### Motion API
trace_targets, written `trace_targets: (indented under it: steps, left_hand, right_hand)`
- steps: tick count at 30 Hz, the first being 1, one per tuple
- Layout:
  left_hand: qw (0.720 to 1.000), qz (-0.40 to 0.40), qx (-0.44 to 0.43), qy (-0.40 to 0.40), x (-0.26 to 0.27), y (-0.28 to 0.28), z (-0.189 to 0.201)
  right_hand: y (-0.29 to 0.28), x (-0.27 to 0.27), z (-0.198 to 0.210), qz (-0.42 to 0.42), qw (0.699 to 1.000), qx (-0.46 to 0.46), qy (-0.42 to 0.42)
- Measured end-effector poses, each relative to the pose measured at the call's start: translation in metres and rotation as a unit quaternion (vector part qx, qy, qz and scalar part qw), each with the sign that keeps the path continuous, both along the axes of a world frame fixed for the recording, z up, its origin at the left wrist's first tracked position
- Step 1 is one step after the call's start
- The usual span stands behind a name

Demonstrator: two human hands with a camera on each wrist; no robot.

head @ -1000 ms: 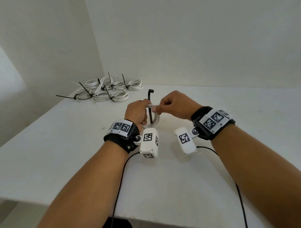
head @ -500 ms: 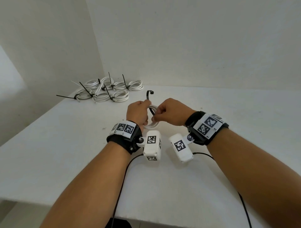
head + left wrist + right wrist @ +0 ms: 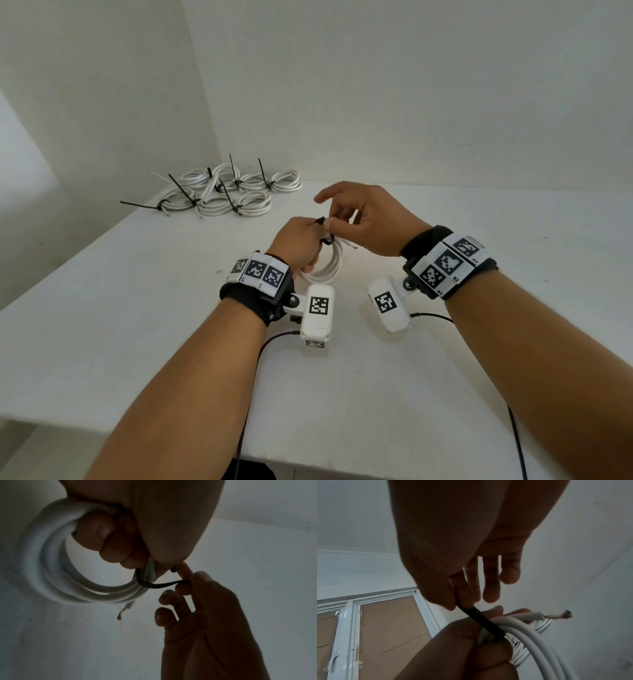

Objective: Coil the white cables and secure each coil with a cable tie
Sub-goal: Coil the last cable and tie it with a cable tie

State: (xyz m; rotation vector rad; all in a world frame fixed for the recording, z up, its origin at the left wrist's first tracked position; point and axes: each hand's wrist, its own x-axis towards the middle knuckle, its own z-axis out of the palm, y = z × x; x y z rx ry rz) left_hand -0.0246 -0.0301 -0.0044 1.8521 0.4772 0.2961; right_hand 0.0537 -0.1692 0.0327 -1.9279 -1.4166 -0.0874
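Observation:
My left hand [image 3: 301, 245] grips a white cable coil [image 3: 327, 265] just above the table, fingers curled through its loop [image 3: 51, 568]. A black cable tie [image 3: 157, 586] wraps around the coil's strands beside those fingers. My right hand [image 3: 359, 222] pinches the tie's strap [image 3: 476, 616] between thumb and a finger, while its other fingers spread out. The bare copper end of the cable [image 3: 563, 616] sticks out to the right of the coil.
Several tied white coils [image 3: 226, 192] with black tie tails lie at the table's far left corner by the wall. The white table [image 3: 376, 394] runs to its front edge below my forearms. Black camera leads [image 3: 253, 370] trail off the front edge.
The tie's upright tail has come down and now wraps round the coil. My right hand has risen and spread its fingers, keeping only a pinch on the strap. The coil has tilted lower.

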Motion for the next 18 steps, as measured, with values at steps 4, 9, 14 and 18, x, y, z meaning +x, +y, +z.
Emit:
trace_targets:
  steps: [4, 9, 14, 18]
  left_hand:
    - [0.997, -0.034, 0.059, 0.037, -0.0018, -0.0032, 0.0016]
    - [0.997, -0.047, 0.048, 0.034, -0.0028, -0.0041, 0.0035]
    - [0.998, -0.061, 0.032, 0.016, -0.0039, -0.0020, 0.0030]
    - [0.996, -0.060, 0.058, -0.043, -0.0067, -0.0071, 0.0058]
  right_hand:
    - [0.0021, -0.0024, -0.0064, 0.015, 1.000, 0.012, 0.012]
    - [0.0033, -0.0004, -0.0044, -0.009, 1.000, 0.028, 0.003]
    - [0.0045, -0.0060, -0.0004, -0.031, 0.998, 0.033, 0.044]
    - [0.0022, -0.0017, 0.0022, -0.092, 0.987, 0.083, 0.104]
